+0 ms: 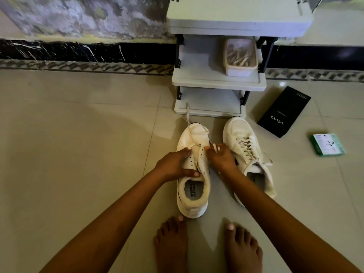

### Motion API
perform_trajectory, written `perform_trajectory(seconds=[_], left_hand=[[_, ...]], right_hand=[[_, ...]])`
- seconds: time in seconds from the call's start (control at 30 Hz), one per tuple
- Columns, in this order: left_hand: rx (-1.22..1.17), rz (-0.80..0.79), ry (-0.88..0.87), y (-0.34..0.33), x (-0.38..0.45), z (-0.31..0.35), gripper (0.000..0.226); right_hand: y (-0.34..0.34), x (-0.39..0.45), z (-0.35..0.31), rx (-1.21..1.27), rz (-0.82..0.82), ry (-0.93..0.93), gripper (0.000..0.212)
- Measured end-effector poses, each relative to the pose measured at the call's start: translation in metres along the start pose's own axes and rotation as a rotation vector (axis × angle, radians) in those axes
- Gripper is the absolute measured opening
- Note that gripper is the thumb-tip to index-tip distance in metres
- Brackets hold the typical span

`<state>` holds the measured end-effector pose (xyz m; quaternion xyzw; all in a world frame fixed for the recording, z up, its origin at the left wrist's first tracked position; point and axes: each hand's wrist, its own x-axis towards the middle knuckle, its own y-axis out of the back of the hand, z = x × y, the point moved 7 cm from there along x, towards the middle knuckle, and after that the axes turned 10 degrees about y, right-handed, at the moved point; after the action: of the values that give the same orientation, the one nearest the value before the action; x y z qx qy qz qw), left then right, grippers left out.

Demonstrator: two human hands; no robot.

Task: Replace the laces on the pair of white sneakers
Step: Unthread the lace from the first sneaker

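Beige tiled floor [78, 134], dark patterned skirting along the wall; white shelf unit [216, 81] carrying a tub of laces [240, 56].

Left sneaker [194, 174]: white, dark trim, printed insole, standing on the floor before two bare feet [208, 247]. Mostly unlaced; one pale lace [188, 119] trails forward from the toe to the shelf base. Left hand [174, 164] grips its side, thumb at the collar. Right hand [221, 156] pinches the lace at the eyelets.

Right sneaker [248, 152]: white, fully laced, just beside the first.

Black box [283, 112] and green box [328, 144] lie to the right.
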<state>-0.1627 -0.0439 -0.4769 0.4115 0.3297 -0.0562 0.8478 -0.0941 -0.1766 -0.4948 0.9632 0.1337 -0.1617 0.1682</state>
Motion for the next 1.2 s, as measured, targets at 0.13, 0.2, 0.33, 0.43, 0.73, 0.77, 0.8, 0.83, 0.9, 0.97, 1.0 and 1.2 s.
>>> perform_trajectory(seconds=[0.13, 0.2, 0.33, 0.43, 0.73, 0.77, 0.8, 0.83, 0.9, 0.97, 1.0, 1.2], left_hand=[[-0.009, -0.005, 0.006, -0.001, 0.001, -0.002, 0.091], [-0.008, -0.007, 0.008, -0.001, 0.002, -0.003, 0.091], [0.0, -0.006, 0.006, 0.0, 0.001, -0.002, 0.091], [-0.003, -0.003, 0.008, 0.0, 0.0, -0.002, 0.089], [-0.037, -0.006, -0.027, 0.002, -0.006, 0.005, 0.081], [-0.03, -0.004, -0.032, 0.003, -0.006, 0.006, 0.081], [-0.024, 0.0, -0.036, 0.003, -0.007, 0.006, 0.081], [-0.023, 0.005, -0.037, 0.003, -0.007, 0.006, 0.081], [-0.03, 0.007, -0.037, 0.003, -0.006, 0.005, 0.08], [-0.024, 0.012, -0.033, 0.001, -0.004, 0.003, 0.081], [-0.026, 0.012, -0.027, 0.0, -0.003, 0.001, 0.083], [-0.03, 0.008, -0.025, -0.001, -0.001, -0.001, 0.087]], right_hand=[[-0.003, -0.001, -0.001, -0.155, -0.021, 0.105, 0.013], [0.002, 0.003, -0.003, -0.313, 0.009, 0.175, 0.022], [0.009, 0.013, -0.009, -0.441, -0.005, 0.237, 0.017], [0.007, 0.016, -0.019, -0.303, -0.076, 0.203, 0.014], [0.02, -0.02, -0.153, 0.317, -0.271, 0.599, 0.015], [0.014, -0.02, -0.151, 0.382, -0.302, 0.553, 0.015], [0.007, -0.019, -0.144, 0.474, -0.324, 0.479, 0.015], [-0.001, -0.018, -0.132, 0.563, -0.328, 0.387, 0.015], [-0.011, -0.012, -0.098, 0.606, -0.271, 0.182, 0.015], [-0.011, -0.004, -0.056, 0.497, -0.151, -0.007, 0.012], [-0.007, -0.001, -0.037, 0.431, -0.081, -0.084, 0.014], [-0.006, -0.005, 0.01, 0.103, -0.034, -0.062, 0.032]])
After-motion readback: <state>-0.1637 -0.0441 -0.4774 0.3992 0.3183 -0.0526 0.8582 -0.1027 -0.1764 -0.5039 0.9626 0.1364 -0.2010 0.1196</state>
